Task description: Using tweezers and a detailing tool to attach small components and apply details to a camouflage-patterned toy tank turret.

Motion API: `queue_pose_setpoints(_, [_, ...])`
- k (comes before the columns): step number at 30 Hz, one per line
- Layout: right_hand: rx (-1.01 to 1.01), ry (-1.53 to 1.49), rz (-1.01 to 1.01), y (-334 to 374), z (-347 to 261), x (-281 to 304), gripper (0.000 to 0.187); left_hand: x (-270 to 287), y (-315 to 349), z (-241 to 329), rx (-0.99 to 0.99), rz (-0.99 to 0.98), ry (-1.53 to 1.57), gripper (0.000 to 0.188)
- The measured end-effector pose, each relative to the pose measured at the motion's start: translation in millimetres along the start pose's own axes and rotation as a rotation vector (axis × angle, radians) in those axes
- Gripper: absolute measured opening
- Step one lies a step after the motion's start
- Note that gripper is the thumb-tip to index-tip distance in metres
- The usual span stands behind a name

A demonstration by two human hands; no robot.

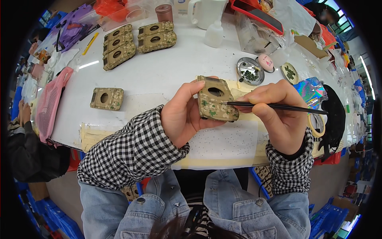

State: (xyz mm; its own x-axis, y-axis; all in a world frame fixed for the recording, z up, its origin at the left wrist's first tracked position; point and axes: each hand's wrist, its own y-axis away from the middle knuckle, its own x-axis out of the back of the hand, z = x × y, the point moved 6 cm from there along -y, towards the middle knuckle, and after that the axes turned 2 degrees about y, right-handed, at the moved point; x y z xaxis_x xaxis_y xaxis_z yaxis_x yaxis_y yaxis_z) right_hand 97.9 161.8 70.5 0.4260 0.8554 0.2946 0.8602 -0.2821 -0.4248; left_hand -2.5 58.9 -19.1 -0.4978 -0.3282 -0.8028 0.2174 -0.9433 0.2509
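My left hand (184,111) is closed around a camouflage toy tank hull (217,106) with a round hole in its top, tilted up over the table. In my right hand (280,109) is a pair of slim black tweezers (292,107), pinched between thumb and fingers. Their tips meet the hull's top just below the hole; whether a small part sits between them is too fine to tell. Beyond my right hand, a round metal dish (255,67) holds small dark green pieces, and a shallow pale dish (289,73) holds more green bits.
A single hull (106,98) lies to the left. Several more stand in two groups (119,47) farther back. Behind are a white pitcher (207,14), a small squeeze bottle (214,35) and a red-cased phone (258,16). A dotted white sheet (227,145) lies under my hands. Someone sits at the left edge.
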Motion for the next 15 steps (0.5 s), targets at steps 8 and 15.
queue_pose_setpoints(8, [0.000,-0.003,-0.004,-0.1,0.8,-0.7,0.011,1.2,0.5,0.2,0.001,0.014,-0.009,0.048])
queue_pose_setpoints(15, [-0.024,0.039,-0.060,0.3,-0.5,-0.5,0.017,-0.7,1.3,0.6,0.003,-0.003,-0.005,0.049])
